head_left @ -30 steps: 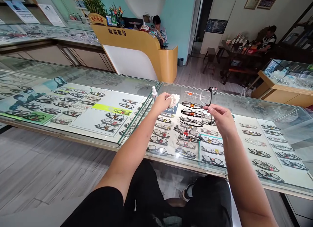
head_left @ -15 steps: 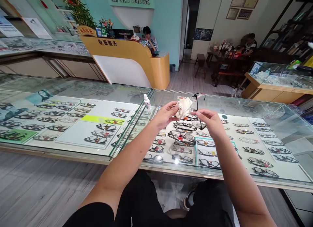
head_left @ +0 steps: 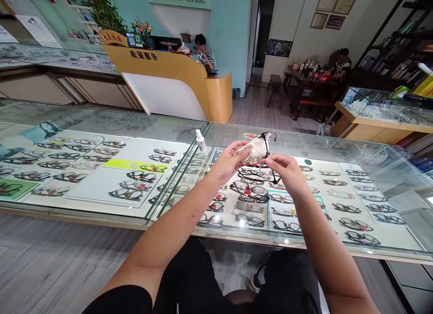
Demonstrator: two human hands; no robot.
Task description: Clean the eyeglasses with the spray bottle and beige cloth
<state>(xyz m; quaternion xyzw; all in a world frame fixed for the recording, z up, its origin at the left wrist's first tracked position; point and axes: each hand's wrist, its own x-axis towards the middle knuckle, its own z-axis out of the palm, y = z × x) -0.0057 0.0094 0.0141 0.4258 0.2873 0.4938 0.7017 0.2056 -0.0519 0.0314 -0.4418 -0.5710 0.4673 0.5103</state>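
Observation:
Above the glass counter, my left hand point(head_left: 230, 159) is closed on a crumpled pale cloth point(head_left: 256, 149). The cloth lies against a lens of black-framed eyeglasses point(head_left: 265, 145). My right hand point(head_left: 283, 168) pinches these glasses near the middle of the frame, thumb and fingers together. One half of the frame points up and away, and the other hangs down toward the display. A small white bottle point(head_left: 200, 140) stands on the glass top, left of my hands. Part of the lens is hidden behind the cloth.
Under the glass of the display counter point(head_left: 182, 220) lie many rows of eyeglasses. A yellow reception desk point(head_left: 218, 99) stands beyond it, with a person point(head_left: 204, 54) behind. Another person point(head_left: 342, 65) sits at a dark table at the back right. A second display case point(head_left: 382, 120) stands at right.
The cloth has moved from beside the glasses onto a lens, flattening out as it meets the frame. The glasses have turned slightly, and the whole view has shifted a little.

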